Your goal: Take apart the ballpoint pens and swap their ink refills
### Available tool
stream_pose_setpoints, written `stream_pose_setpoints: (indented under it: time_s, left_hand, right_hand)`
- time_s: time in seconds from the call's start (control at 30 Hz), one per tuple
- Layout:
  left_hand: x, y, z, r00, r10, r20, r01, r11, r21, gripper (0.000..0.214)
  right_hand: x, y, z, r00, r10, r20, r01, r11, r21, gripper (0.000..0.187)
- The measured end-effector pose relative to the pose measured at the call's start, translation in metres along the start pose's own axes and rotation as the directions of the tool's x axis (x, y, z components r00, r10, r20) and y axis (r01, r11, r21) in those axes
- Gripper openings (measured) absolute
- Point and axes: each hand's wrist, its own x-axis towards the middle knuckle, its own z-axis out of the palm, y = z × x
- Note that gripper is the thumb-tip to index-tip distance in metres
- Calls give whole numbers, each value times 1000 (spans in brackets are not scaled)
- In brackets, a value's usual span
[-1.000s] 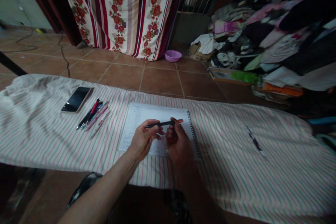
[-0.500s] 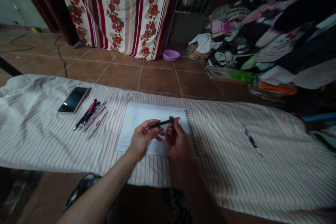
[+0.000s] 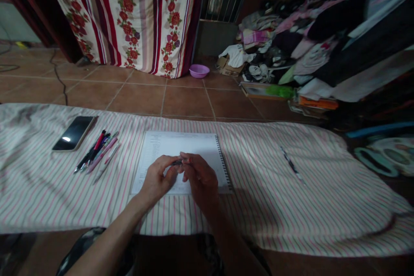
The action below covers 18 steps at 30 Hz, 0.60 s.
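Observation:
Both hands meet over a spiral notebook (image 3: 194, 142) that lies on the striped cloth. A dark pen (image 3: 177, 162) is pinched between them, mostly covered by fingers. My left hand (image 3: 158, 177) grips its left part with thumb and fingertips. On the other end, my right hand (image 3: 202, 179) has its fingers curled round the pen, and a small reddish bit shows at the fingertips. To the left lies a bunch of pens (image 3: 97, 151) in black, red and pink. A black-and-white pen (image 3: 292, 165) rests alone on the cloth to the right.
A phone (image 3: 73, 133) lies at the left of the striped cloth (image 3: 268, 207). Beyond the cloth are a tiled floor, a purple basin (image 3: 199, 71), a flowered curtain (image 3: 129, 17) and a heap of clothes (image 3: 291, 39). A pale blue object (image 3: 377, 161) stands at the far right.
My hands have drawn closer together over the notebook, and the pen, plainly seen before, is now mostly hidden by fingers. The whole view has shifted, with things appearing further left.

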Motion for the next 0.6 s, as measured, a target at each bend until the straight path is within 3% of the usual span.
stream_pose_setpoints:
  time_s: [0.1,0.2,0.6]
  left_hand:
    - [-1,1,2,998,56,0,-56,993,103,21]
    - [-4,-1,6,999,52,10,-52,992,111,25]
    - [-11,-8,18,993,-119,26,120,992,-40,34]
  right_hand:
    - [-1,-8,-1,989,-147,34,150,981,-123,28]
    - [1,-13,-2,974,-210,88,224,951,-212,31]
    - [2,-18,-2,953,-282,114,303,907,-294,29]
